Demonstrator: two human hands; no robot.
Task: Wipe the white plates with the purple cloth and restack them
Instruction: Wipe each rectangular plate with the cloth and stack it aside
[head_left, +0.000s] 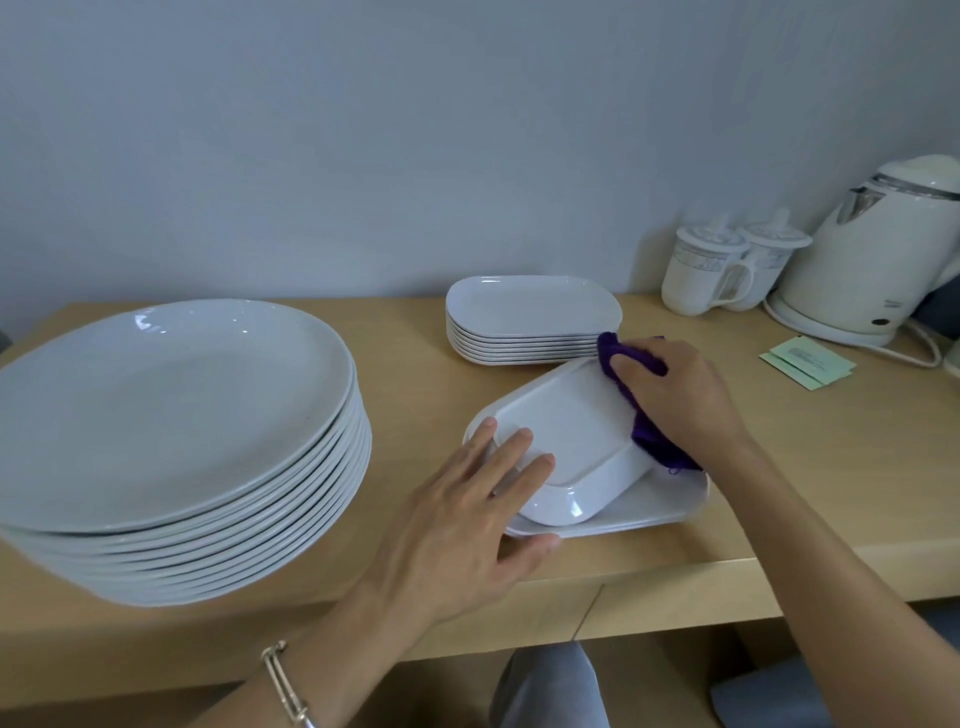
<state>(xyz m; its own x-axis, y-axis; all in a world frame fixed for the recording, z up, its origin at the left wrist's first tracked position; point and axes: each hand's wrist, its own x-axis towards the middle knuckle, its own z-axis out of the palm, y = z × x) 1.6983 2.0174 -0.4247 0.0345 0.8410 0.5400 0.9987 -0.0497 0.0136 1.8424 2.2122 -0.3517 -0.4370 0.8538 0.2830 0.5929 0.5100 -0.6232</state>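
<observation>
White rect. plate, glossy, upside down, tilted on another plate. L hand fingers straight, pressing it; R hand fingers curled round purple cloth at its rim.

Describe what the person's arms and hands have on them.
The left hand and right hand wear no gloves or visible rings, and no sleeves show on either arm. A silver metal bracelet of thin parallel bars circles the left wrist.
</observation>
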